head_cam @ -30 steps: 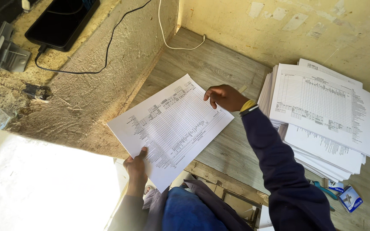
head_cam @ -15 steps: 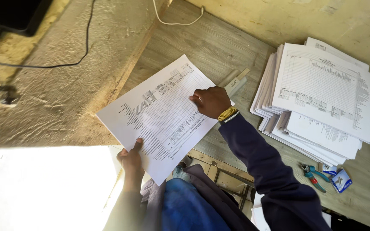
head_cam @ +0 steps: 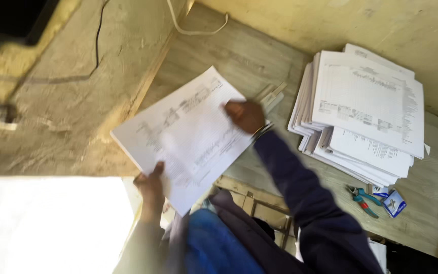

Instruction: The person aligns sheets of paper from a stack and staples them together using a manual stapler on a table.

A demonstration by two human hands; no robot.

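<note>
The big stack of papers (head_cam: 366,116) sits on the table (head_cam: 432,203) — heavy. The printed sheet (head_cam: 188,134) looks light and floppy, best held by its edges. The left hand (head_cam: 150,185) pinches its bottom edge; the right hand (head_cam: 247,115) presses on top.

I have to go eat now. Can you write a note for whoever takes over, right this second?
Left hand: grips the near edge of the white printed paper sheet.
Right hand: rests on the sheet's far side.
The sheet is held over the grey wooden table.
Done: one sheet in hand.
Left: the tall stack of white printed papers lies to the right, with blue-handled pliers near it.
</note>
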